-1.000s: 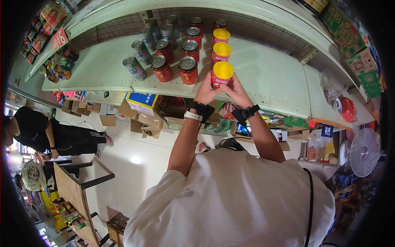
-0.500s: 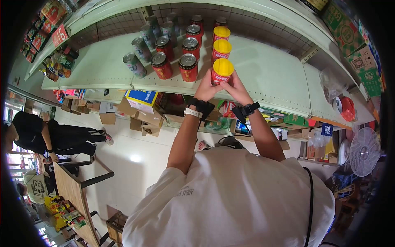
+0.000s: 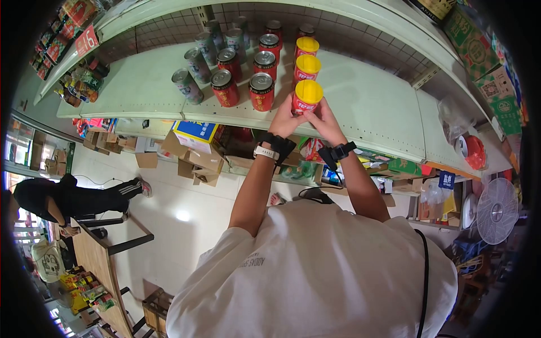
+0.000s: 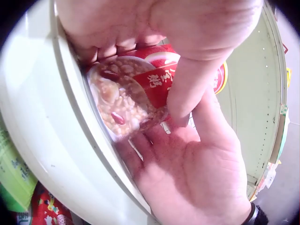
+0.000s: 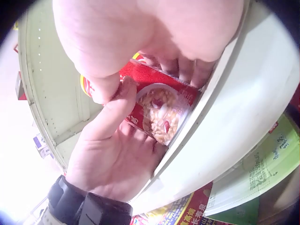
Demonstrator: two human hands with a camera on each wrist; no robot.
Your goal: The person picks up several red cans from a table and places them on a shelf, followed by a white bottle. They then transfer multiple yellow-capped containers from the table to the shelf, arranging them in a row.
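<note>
A red porridge can with a yellow lid (image 3: 309, 93) stands at the shelf's front edge. Both hands cup it from opposite sides, left hand (image 3: 285, 120) on its left and right hand (image 3: 327, 120) on its right, with the thumbs meeting in front. In the left wrist view its printed porridge label (image 4: 124, 93) shows between the palms, its base end right at the shelf lip. Fingers curl round toward the can's back, where they are partly hidden. Two more yellow-lidded cans (image 3: 307, 64) line up behind it. Beside the left hand stands a red can with a silver top (image 3: 261, 93).
Rows of red cans (image 3: 225, 90) and pale slim cans (image 3: 187, 87) stand on the white shelf (image 3: 372, 101). Another shelf board (image 3: 338, 11) runs above. Below are opened cartons (image 3: 200, 163). A fan (image 3: 497, 211) is at right; another person (image 3: 73, 197) bends by a table (image 3: 98, 253).
The head view has shifted slightly. Both hands stay round the porridge can, which keeps its place in the row. The person at left has bent lower toward the table.
</note>
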